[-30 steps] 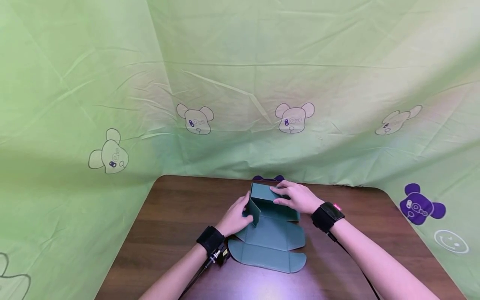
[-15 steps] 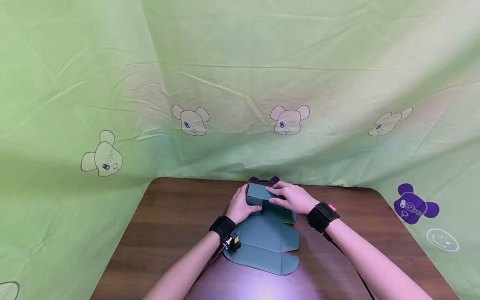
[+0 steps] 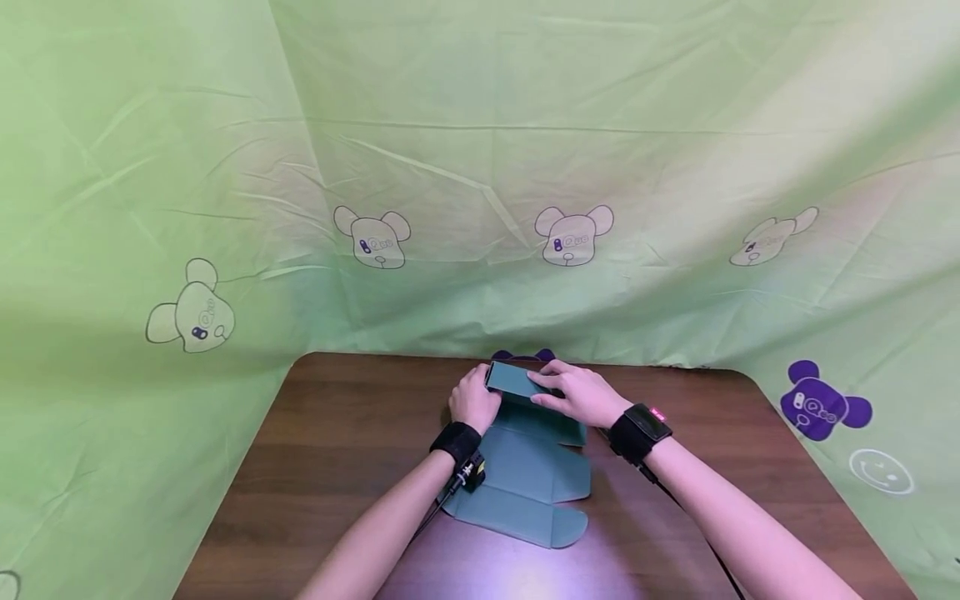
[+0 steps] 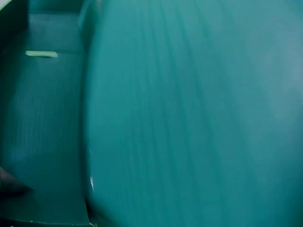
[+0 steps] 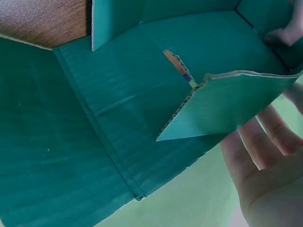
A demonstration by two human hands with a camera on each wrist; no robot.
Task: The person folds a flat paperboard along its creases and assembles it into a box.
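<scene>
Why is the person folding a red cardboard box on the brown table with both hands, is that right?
Not quite: the cardboard box is dark green, not red. The head view shows its colour, and the right wrist view does too. The rest holds: the left hand and right hand both hold it on the brown table.

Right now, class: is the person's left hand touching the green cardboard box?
Touching. The head view shows the left hand wrapped against the left side of the green cardboard box, with no gap between its fingers and the raised panel.
</scene>
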